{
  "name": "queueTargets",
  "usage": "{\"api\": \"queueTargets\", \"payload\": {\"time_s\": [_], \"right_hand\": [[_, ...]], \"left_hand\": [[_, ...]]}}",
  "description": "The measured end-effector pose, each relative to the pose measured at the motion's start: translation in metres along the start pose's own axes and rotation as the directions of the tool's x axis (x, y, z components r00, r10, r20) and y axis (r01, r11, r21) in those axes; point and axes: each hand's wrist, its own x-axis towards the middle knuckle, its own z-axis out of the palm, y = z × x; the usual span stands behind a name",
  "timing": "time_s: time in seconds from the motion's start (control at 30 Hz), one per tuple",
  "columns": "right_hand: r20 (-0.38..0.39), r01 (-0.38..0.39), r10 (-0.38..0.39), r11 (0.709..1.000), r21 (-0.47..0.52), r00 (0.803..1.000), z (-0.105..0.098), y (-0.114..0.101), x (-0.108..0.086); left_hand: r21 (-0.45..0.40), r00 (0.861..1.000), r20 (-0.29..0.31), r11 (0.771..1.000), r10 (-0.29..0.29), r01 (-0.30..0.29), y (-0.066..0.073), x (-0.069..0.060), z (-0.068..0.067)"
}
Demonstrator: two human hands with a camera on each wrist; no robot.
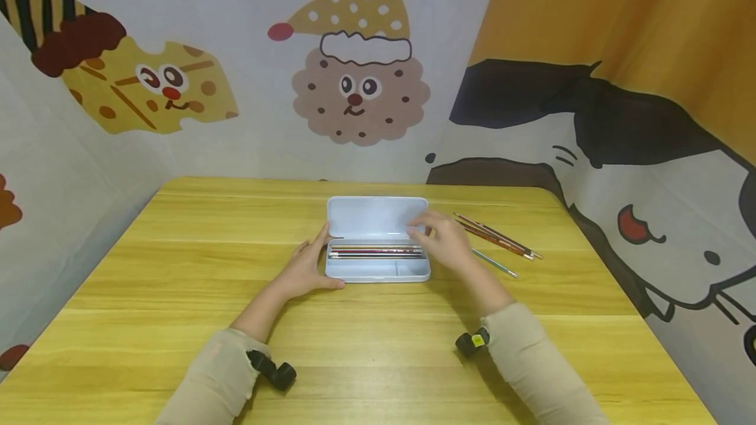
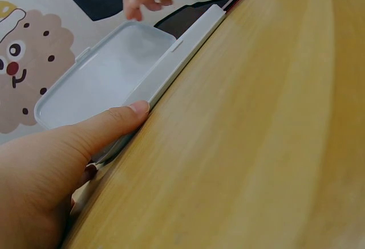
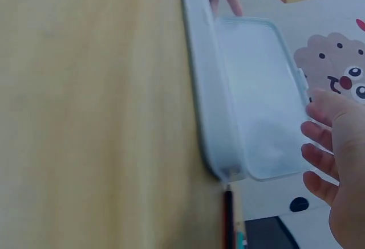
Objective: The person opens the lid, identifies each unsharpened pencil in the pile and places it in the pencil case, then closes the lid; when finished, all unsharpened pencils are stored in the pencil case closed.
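Observation:
A pale blue-white pencil case (image 1: 378, 271) lies on the table with its lid (image 1: 369, 215) raised at the back. Several pencils (image 1: 375, 252) lie side by side in its long rear compartment. My left hand (image 1: 304, 271) grips the left end of the case, thumb at the front edge and fingers toward the back; the left wrist view shows the thumb (image 2: 122, 118) against the front wall. Over the right end of the case, my right hand (image 1: 445, 239) hovers with its fingers loosely bent. No object shows in it in the right wrist view, where its fingers (image 3: 322, 160) are spread a little apart.
Right of the case, several brown and dark pencils (image 1: 499, 239) lie in a loose bundle. A single teal pencil (image 1: 496, 263) lies in front of them. A cartoon-printed curtain (image 1: 248, 149) stands behind the wooden table (image 1: 366, 353).

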Motion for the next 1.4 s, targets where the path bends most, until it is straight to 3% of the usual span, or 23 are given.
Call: {"api": "queueTargets", "payload": {"time_s": [0.13, 0.33, 0.57, 0.77, 1.23, 1.4], "right_hand": [[-0.016, 0.007, -0.006, 1.0, 0.016, 1.0, -0.008, -0.005, 0.012], [0.065, -0.075, 0.076, 0.997, -0.009, 0.995, -0.017, -0.01, 0.028], [0.218, -0.173, 0.175, 0.984, -0.032, 0.96, -0.019, -0.006, 0.036], [0.262, -0.197, 0.19, 0.98, 0.0, 0.946, -0.017, -0.006, 0.035], [0.182, -0.064, 0.05, 0.995, 0.07, 0.982, -0.024, -0.014, 0.006], [0.172, -0.061, 0.046, 0.995, 0.08, 0.984, -0.025, -0.019, -0.007]], "left_hand": [[-0.003, 1.0, -0.004, 1.0, 0.003, -0.003, 0.001, 0.0, 0.0], [-0.003, 1.0, -0.006, 1.0, 0.009, -0.009, 0.001, -0.001, -0.001], [0.0, 1.0, -0.005, 1.0, 0.019, -0.019, 0.003, -0.002, 0.0], [0.003, 1.0, -0.009, 1.0, 0.019, -0.019, 0.003, -0.002, -0.001], [-0.022, 1.0, 0.007, 0.999, -0.023, 0.023, 0.001, -0.001, 0.001], [-0.019, 1.0, 0.006, 1.0, -0.016, 0.016, 0.001, -0.001, 0.0]]}}
